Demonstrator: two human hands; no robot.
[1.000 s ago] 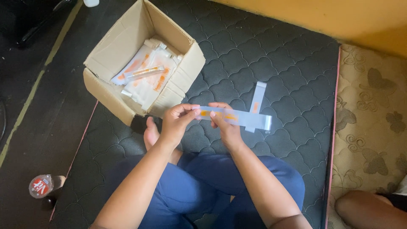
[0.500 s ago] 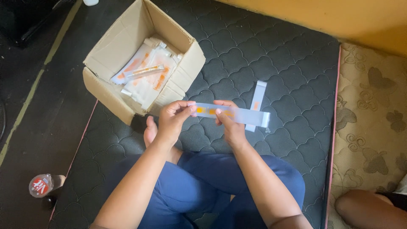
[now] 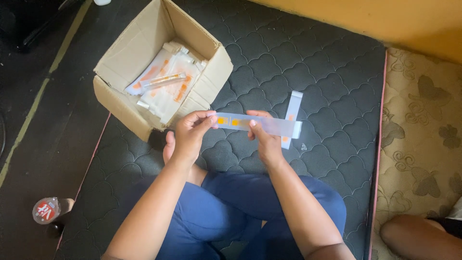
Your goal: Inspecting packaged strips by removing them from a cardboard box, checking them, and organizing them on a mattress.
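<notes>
The person sits cross-legged on a dark quilted mattress (image 3: 313, 62), blue trousers (image 3: 231, 212) filling the near part of the view. Both hands are raised over the lap and hold one long, flat translucent sachet strip (image 3: 257, 124) with small orange marks near its left end. The strip lies roughly level, running left to right between the hands.

The left hand (image 3: 188, 137) is closed on the strip's left end, thumb and fingertips pinching it from above and below. The right hand (image 3: 263, 142) grips the strip near its middle, thumb on top and the fingers curled underneath, so the right part of the strip sticks out free past the hand.

Just behind that free end, a second similar strip (image 3: 291, 113) lies flat on the mattress, pointing away from the person, so the two look crossed from above. I cannot tell whether they touch.

To the far left stands an open cardboard box (image 3: 130, 62), its flaps spread, with a heap of more clear and orange sachets (image 3: 166, 86) inside. It sits on the left edge of the mattress, just beyond the left hand.

On the dark floor at the near left lies a clear bottle with a red label (image 3: 48, 210). To the right of the mattress is a beige patterned mat (image 3: 423, 125), and another person's limb (image 3: 416, 238) shows in the near right corner.
</notes>
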